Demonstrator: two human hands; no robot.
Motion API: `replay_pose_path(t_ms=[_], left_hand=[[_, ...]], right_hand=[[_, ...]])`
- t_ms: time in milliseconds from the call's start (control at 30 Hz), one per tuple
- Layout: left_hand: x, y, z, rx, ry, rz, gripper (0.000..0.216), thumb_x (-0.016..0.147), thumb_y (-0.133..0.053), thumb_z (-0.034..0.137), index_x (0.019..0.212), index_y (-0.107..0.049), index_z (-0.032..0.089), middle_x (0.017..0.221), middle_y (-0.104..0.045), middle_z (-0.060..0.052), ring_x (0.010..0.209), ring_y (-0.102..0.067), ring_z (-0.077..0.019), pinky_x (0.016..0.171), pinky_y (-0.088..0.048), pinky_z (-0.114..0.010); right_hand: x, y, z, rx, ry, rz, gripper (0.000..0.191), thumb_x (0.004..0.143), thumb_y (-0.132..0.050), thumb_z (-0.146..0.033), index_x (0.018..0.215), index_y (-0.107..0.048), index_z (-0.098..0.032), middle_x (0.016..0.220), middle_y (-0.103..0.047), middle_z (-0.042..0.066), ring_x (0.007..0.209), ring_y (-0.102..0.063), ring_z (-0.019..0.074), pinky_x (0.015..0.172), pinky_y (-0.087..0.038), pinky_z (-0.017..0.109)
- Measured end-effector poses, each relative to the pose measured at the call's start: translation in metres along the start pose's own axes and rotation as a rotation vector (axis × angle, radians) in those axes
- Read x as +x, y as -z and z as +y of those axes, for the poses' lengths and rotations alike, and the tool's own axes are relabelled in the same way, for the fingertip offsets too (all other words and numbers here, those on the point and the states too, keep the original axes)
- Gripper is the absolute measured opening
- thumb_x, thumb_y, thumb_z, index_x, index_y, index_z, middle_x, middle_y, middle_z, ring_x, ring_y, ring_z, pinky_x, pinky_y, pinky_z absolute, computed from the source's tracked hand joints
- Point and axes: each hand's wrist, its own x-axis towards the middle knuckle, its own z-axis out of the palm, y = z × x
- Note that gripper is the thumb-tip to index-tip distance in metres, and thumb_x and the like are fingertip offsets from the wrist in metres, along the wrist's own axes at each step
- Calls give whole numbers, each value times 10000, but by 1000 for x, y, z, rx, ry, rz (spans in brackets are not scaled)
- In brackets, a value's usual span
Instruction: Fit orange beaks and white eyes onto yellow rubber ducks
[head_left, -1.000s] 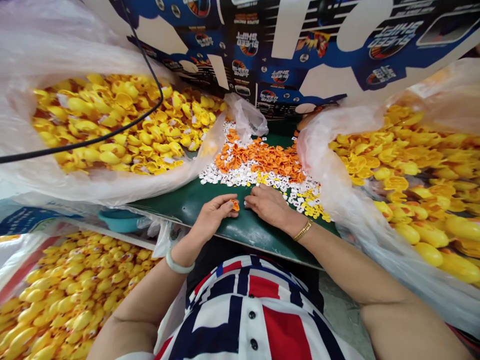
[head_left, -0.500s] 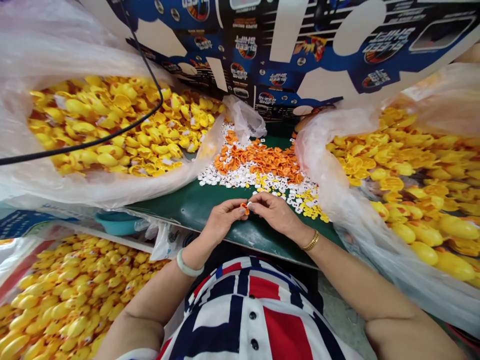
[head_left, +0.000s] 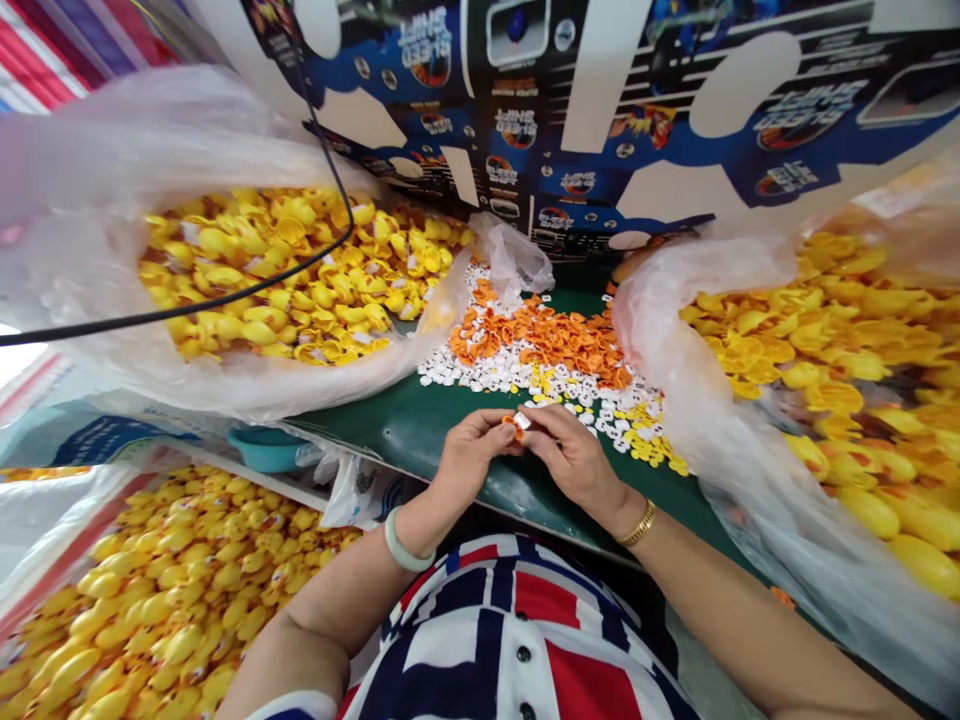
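Note:
My left hand [head_left: 472, 450] pinches a small orange plastic piece [head_left: 513, 428] between thumb and fingertips. Against it, my right hand [head_left: 574, 460] grips a small white plastic piece [head_left: 523, 421], so the two hands meet fingertip to fingertip. Both hands hover above the front part of the dark green tabletop [head_left: 405, 420]. Just beyond them lies a heap of orange pieces [head_left: 574, 345], ringed by white pieces [head_left: 480, 372] with dark marks. Small yellow discs [head_left: 651, 440] are scattered at the heap's right.
Plastic bags of yellow shells flank the table, a left bag [head_left: 300, 385] and a right bag [head_left: 667, 290]. A black cable [head_left: 187, 312] crosses the left one. Printed cardboard [head_left: 517, 130] stands behind. Below left are yellow duck-like toys [head_left: 172, 590] and a teal basin [head_left: 266, 450].
The whole view has shifted, so the scene sits lower and further right. My hands stay together at the fingertips, and the white piece now shows more clearly against the orange one.

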Motion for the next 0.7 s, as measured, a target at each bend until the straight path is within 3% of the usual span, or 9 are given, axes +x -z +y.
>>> replay_pose_path(t_ms=[100,200,267,333,367,433,500,600,700], left_hand=[[6,-6,0,-119,83,-47,300,735,-785,394,933,-722,177,836,-716,-41,709,-643,-160,705,-531,-316],[25,6,18,142,-12,-115,278,820,-691,435,912,-722,175,840,-711,-57,740,-637,-177,744,-514,-334],[52,30,42,470,-270,14,252,893,-599,407,929,-716,187,924,-709,-70,858,-633,-202,824,-488,-346],[89,62,72,819,-550,268,229,934,-530,328,1030,-689,193,1047,-677,-89,1008,-596,-229,926,-439,-369],[108,78,85,986,-617,362,232,937,-502,270,1066,-669,174,1082,-653,-110,1057,-573,-241,952,-417,-375],[145,105,105,1315,-571,420,235,887,-535,188,1087,-633,113,1103,-614,-143,1091,-549,-264,966,-390,-371],[172,121,112,1438,-508,405,209,859,-572,189,1022,-629,72,1058,-602,-145,1074,-549,-272,950,-378,-360],[192,126,107,1523,-449,387,119,852,-600,204,915,-631,108,1024,-605,-140,1063,-548,-288,926,-383,-374],[198,123,100,1610,-395,412,118,878,-527,148,928,-633,146,1050,-616,-156,1080,-545,-306,913,-391,-403]], right_hand=[[1,2,8,-51,87,20,388,927,-598,-391,1290,-555,-260,984,-632,86,845,-605,230,784,-533,410],[3,5,15,-83,86,44,316,963,-529,-341,1270,-550,-270,902,-622,82,793,-599,231,741,-531,410],[4,5,19,-99,66,29,295,969,-509,-334,1257,-549,-284,874,-618,77,777,-601,235,721,-528,409],[5,2,21,-108,62,-11,277,963,-519,-346,1231,-556,-288,845,-613,67,754,-602,233,692,-527,401],[6,0,22,-117,66,-38,265,959,-526,-356,1212,-563,-286,828,-610,61,739,-602,232,677,-525,396],[7,-6,22,-148,78,-99,245,954,-537,-378,1175,-576,-279,807,-610,56,716,-605,229,650,-521,386],[8,-11,23,-184,93,-131,241,951,-545,-392,1157,-581,-272,807,-616,58,706,-613,226,629,-517,375],[7,-15,26,-220,151,-117,255,953,-552,-383,1166,-575,-244,824,-629,61,712,-622,213,626,-514,351],[4,-16,29,-238,216,-83,282,965,-542,-376,1180,-574,-195,824,-631,54,710,-621,191,623,-507,318]])
